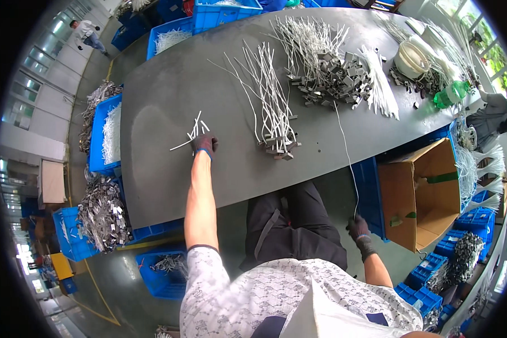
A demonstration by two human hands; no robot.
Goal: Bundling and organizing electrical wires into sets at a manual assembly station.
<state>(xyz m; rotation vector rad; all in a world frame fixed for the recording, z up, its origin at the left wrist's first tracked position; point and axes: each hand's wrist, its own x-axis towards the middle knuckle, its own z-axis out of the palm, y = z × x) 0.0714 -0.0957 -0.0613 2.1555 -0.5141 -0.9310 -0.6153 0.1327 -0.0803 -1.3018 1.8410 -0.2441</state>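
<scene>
My left hand (pixel 204 144), in a dark glove, reaches out over the grey table (pixel 163 101) and closes on a small bunch of white cable ties (pixel 192 130) that fan out to the left. My right hand (pixel 359 230), also gloved, hangs down beside my right leg below the table edge and pinches the lower end of one long white tie (pixel 346 152), which runs up to a heap of grey metal clips (pixel 335 81). A bundle of ties with clips on their ends (pixel 273 112) lies to the right of my left hand.
An open cardboard box (pixel 419 194) stands at my right. Blue bins (pixel 104 135) with ties and metal clips line the left side and floor. More loose ties, a white bowl (pixel 411 59) and a green bottle (pixel 450 94) lie at the far right. Another person (pixel 498 110) sits there.
</scene>
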